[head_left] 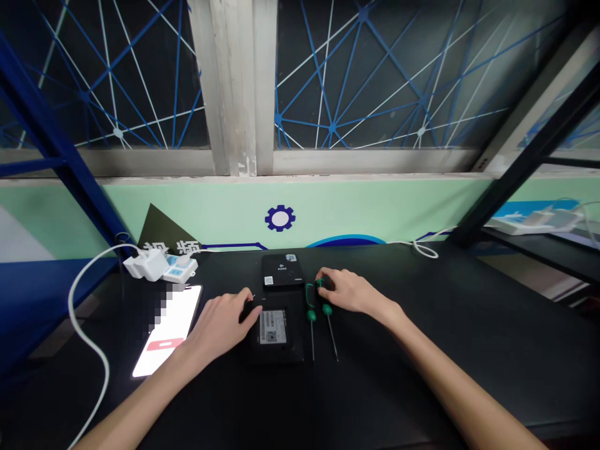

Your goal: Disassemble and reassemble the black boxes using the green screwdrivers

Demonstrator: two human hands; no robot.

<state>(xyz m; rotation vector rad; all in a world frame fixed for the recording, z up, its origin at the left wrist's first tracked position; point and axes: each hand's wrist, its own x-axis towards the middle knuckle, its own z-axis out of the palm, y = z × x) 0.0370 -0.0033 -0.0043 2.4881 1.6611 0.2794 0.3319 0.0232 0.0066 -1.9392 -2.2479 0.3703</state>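
My left hand (pixel 222 322) rests on the black table, its fingers curled against the left edge of a black box with a white label (pixel 274 331); a tiny thing near the fingertips is too small to name. My right hand (pixel 344 289) lies over the green handle of one of two thin screwdrivers (pixel 312 328) that lie side by side right of the box. Its fingers are bent round the handle top. A second black box (pixel 281 270) sits just behind.
A lit phone (pixel 169 328) lies left of my left hand. A white power strip with a plug (pixel 159 265) and a white cable (pixel 87 325) are at the back left. Blue shelf frames stand at the left, a black shelf at the right.
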